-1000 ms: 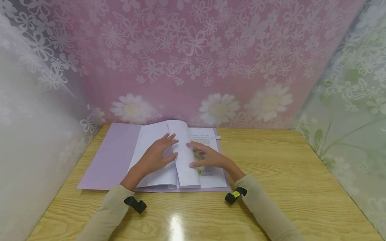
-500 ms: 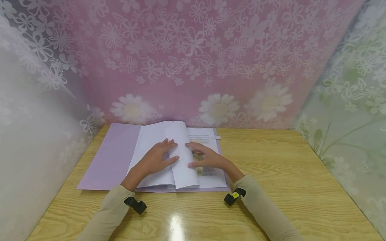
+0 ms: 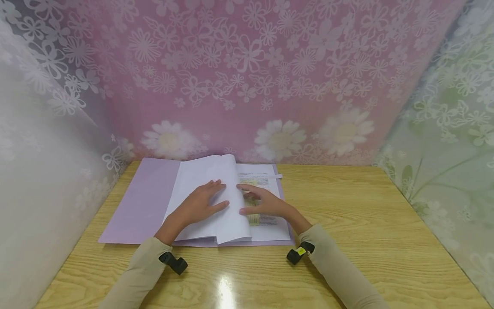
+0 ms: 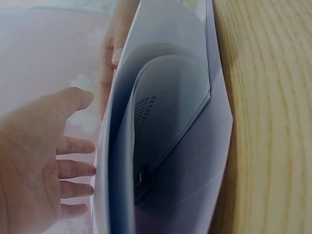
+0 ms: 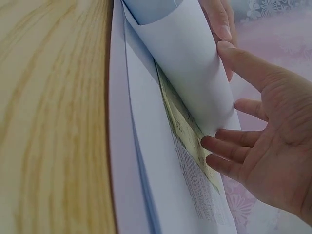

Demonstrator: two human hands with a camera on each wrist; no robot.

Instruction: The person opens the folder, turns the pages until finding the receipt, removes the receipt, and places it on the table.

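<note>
A lilac folder (image 3: 140, 197) lies spread on the table, holding a stack of white sheets. The upper sheets (image 3: 233, 225) are curled over leftward in a loose roll. My left hand (image 3: 197, 204) lies over the turned sheets, fingers straight. On the roll's right side, my right hand (image 3: 268, 204) touches the paper with extended fingers and thumb. Under the curl, a yellow-green slip (image 5: 180, 112), like a banknote, lies on a printed page (image 5: 195, 183), partly hidden. A metal fastener (image 4: 144, 178) shows deep between the sheets in the left wrist view.
The wooden table (image 3: 370, 223) extends around the folder. A small white tab (image 3: 278, 176) sticks out at the folder's right edge. Flowered cloth (image 3: 247, 86) hangs behind and along both sides. Each sleeve cuff carries a black wrist device (image 3: 173, 262).
The curled sheets have rolled slightly further left, and more of the yellow-green slip shows. The right hand has shifted a little left; the left hand stays nearly in place.
</note>
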